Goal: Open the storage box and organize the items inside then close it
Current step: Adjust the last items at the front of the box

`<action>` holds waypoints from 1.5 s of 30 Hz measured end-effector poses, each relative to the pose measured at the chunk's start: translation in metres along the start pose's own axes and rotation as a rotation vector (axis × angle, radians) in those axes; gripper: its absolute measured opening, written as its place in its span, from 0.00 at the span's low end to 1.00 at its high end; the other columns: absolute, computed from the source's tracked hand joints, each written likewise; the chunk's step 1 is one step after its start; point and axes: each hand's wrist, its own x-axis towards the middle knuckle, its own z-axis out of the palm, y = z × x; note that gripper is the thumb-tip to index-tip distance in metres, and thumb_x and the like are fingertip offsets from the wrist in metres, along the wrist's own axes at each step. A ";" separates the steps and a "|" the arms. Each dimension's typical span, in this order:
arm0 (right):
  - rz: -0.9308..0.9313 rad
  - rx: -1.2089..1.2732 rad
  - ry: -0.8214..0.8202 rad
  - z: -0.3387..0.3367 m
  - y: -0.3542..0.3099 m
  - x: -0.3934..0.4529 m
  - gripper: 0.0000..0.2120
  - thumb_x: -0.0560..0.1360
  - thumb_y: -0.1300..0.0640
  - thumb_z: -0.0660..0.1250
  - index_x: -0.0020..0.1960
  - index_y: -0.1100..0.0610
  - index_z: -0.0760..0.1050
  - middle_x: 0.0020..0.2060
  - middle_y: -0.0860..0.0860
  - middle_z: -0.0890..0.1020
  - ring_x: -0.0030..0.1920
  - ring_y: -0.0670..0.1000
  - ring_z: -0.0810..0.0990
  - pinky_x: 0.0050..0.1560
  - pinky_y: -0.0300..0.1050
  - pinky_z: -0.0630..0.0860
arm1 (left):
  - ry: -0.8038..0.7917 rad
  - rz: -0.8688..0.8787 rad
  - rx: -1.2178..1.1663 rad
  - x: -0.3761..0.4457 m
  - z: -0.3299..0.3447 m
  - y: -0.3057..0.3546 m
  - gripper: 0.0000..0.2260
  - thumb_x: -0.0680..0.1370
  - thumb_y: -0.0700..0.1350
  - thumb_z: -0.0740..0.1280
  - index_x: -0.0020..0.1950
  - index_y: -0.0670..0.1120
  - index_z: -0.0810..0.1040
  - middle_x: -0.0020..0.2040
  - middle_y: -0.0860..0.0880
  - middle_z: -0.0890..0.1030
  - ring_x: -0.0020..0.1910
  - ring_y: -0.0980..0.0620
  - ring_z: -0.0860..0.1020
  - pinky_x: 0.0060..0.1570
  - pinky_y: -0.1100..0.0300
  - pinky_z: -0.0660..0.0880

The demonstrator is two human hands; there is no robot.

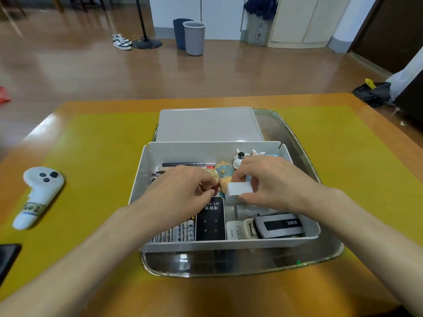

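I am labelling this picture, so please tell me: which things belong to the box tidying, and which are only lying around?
Part of the job:
storage box
lid
white block in right hand
gold coin at left hand
Heybright batteries
black remote
figurines

Lying about:
white controller
grey bin
shoes

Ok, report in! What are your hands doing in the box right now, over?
Left hand pinching gold coin. Right hand grip on small white block. White plastic storage box open, items half sorted. Nothing blocking.
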 end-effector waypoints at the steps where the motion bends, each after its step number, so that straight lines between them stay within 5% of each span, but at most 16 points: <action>1: -0.007 -0.032 -0.007 0.003 -0.001 0.001 0.10 0.71 0.45 0.72 0.52 0.42 0.80 0.44 0.38 0.74 0.43 0.43 0.75 0.45 0.48 0.75 | 0.005 0.002 -0.012 0.002 0.004 0.000 0.04 0.78 0.48 0.67 0.48 0.53 0.82 0.40 0.58 0.81 0.40 0.59 0.78 0.42 0.54 0.79; 8: -0.012 0.003 -0.127 0.004 0.003 0.005 0.13 0.74 0.47 0.74 0.58 0.45 0.81 0.47 0.42 0.78 0.48 0.46 0.77 0.50 0.49 0.76 | 0.036 0.037 0.029 0.006 0.019 -0.002 0.05 0.78 0.50 0.68 0.50 0.54 0.83 0.43 0.57 0.81 0.41 0.58 0.77 0.42 0.54 0.79; 13: 0.096 0.142 -0.116 -0.029 0.026 -0.021 0.07 0.68 0.44 0.79 0.42 0.41 0.83 0.36 0.33 0.82 0.37 0.37 0.78 0.37 0.37 0.70 | 0.019 0.095 -0.021 0.010 0.027 0.006 0.08 0.77 0.53 0.70 0.54 0.55 0.81 0.49 0.58 0.78 0.44 0.58 0.75 0.45 0.53 0.77; 16: 0.152 0.070 -0.281 -0.026 0.034 -0.045 0.12 0.65 0.39 0.79 0.45 0.39 0.82 0.34 0.24 0.77 0.37 0.32 0.77 0.32 0.32 0.66 | -0.059 0.089 0.026 0.015 0.040 0.011 0.15 0.77 0.54 0.70 0.62 0.55 0.79 0.55 0.58 0.75 0.50 0.54 0.75 0.49 0.51 0.76; 21: 0.098 -0.123 -0.322 -0.008 0.034 -0.060 0.18 0.66 0.36 0.75 0.54 0.38 0.78 0.41 0.38 0.80 0.42 0.43 0.78 0.35 0.42 0.72 | -0.044 0.128 0.040 0.024 0.050 0.010 0.13 0.77 0.40 0.68 0.61 0.50 0.81 0.57 0.55 0.77 0.54 0.48 0.76 0.48 0.49 0.75; 29: 0.094 -0.088 -0.294 -0.009 0.027 -0.063 0.11 0.72 0.35 0.70 0.50 0.39 0.79 0.41 0.38 0.81 0.42 0.43 0.78 0.38 0.44 0.75 | -0.026 0.182 0.042 0.024 0.050 0.007 0.14 0.76 0.37 0.70 0.61 0.48 0.82 0.57 0.53 0.78 0.52 0.48 0.77 0.50 0.53 0.74; 37: 0.178 -0.039 -0.077 -0.023 0.034 -0.055 0.12 0.74 0.35 0.67 0.46 0.41 0.81 0.38 0.37 0.82 0.39 0.41 0.78 0.35 0.42 0.70 | 0.110 0.073 0.005 0.010 -0.003 0.000 0.09 0.79 0.50 0.68 0.57 0.51 0.83 0.49 0.55 0.82 0.44 0.55 0.79 0.47 0.52 0.78; 42: 0.273 0.091 0.186 -0.030 0.037 -0.032 0.07 0.76 0.45 0.68 0.47 0.45 0.83 0.38 0.39 0.83 0.40 0.43 0.79 0.43 0.51 0.79 | 0.324 -0.141 -0.149 0.007 -0.050 -0.037 0.06 0.79 0.44 0.69 0.52 0.50 0.85 0.44 0.57 0.83 0.40 0.64 0.78 0.38 0.75 0.68; 45: 0.293 0.188 0.305 -0.029 0.041 -0.008 0.08 0.77 0.50 0.69 0.54 0.48 0.83 0.46 0.41 0.84 0.45 0.44 0.80 0.50 0.51 0.79 | 0.375 -0.279 -0.252 0.010 -0.059 -0.057 0.07 0.79 0.44 0.68 0.51 0.52 0.85 0.43 0.56 0.84 0.37 0.60 0.77 0.34 0.71 0.69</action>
